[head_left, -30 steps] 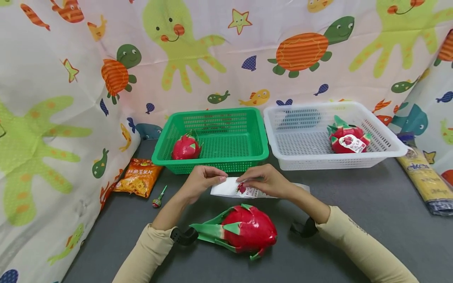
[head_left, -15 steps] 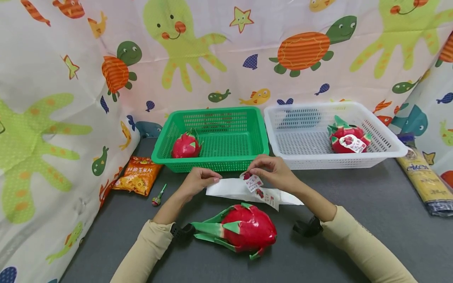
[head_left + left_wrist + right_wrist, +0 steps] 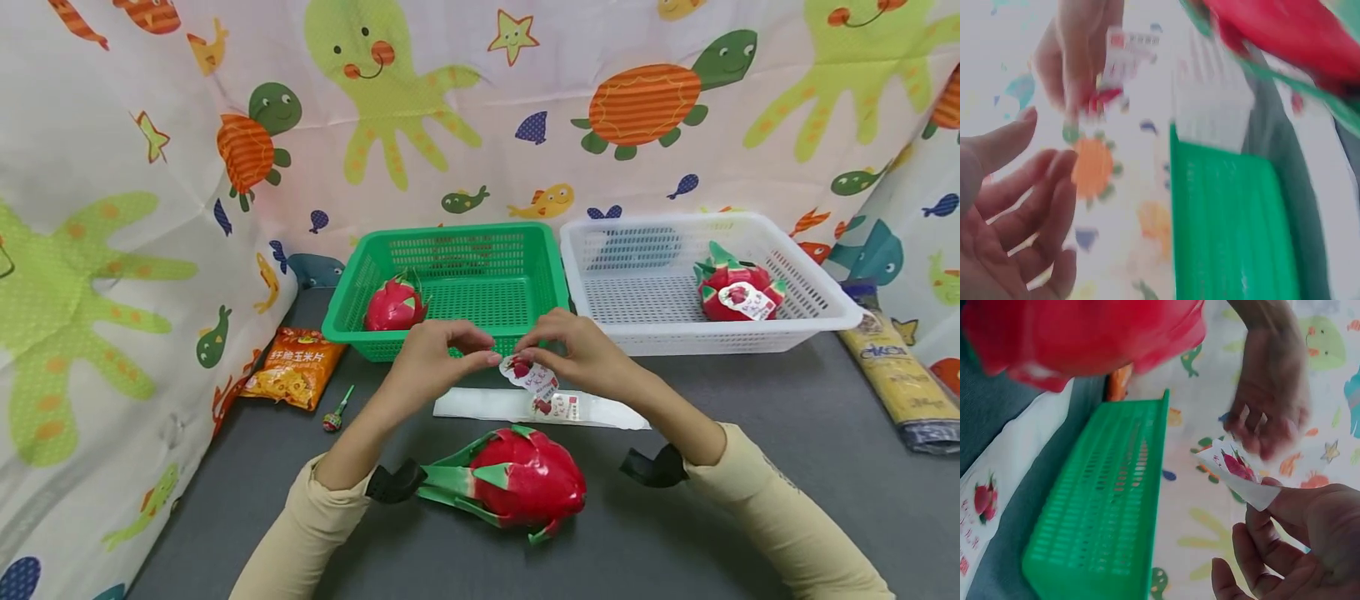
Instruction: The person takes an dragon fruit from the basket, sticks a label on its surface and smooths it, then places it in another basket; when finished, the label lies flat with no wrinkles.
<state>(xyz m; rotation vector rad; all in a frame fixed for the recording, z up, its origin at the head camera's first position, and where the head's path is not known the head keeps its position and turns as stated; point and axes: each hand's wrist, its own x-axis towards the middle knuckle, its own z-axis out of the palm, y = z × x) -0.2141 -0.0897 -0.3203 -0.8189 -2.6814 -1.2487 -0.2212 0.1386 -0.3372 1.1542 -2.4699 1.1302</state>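
Note:
My right hand point(image 3: 588, 354) pinches a white sticker point(image 3: 534, 377) printed with a red dragon fruit, raised above the table. In the right wrist view the sticker point(image 3: 1235, 472) hangs between that hand's thumb and fingertips. My left hand point(image 3: 431, 367) is at the sticker's left edge; in the left wrist view this hand point(image 3: 1019, 219) has a gap between thumb and loosely bent fingers, with nothing between them. Below both hands lies a white backing strip point(image 3: 480, 404) bearing another sticker point(image 3: 557, 407). A large red dragon fruit point(image 3: 525, 479) with green leaves rests on its side nearer me.
A green basket point(image 3: 450, 337) holds a smaller dragon fruit point(image 3: 395, 305). Beside it, a white basket point(image 3: 705, 340) holds a dragon fruit with a sticker point(image 3: 738, 292). An orange snack bag point(image 3: 294, 369) and a lollipop point(image 3: 336, 414) lie left, a yellow package point(image 3: 903, 367) right.
The sticker has come off the strip in my right hand. My left hand has let go of the strip and moved right towards the sticker; the strip now lies flat on the table.

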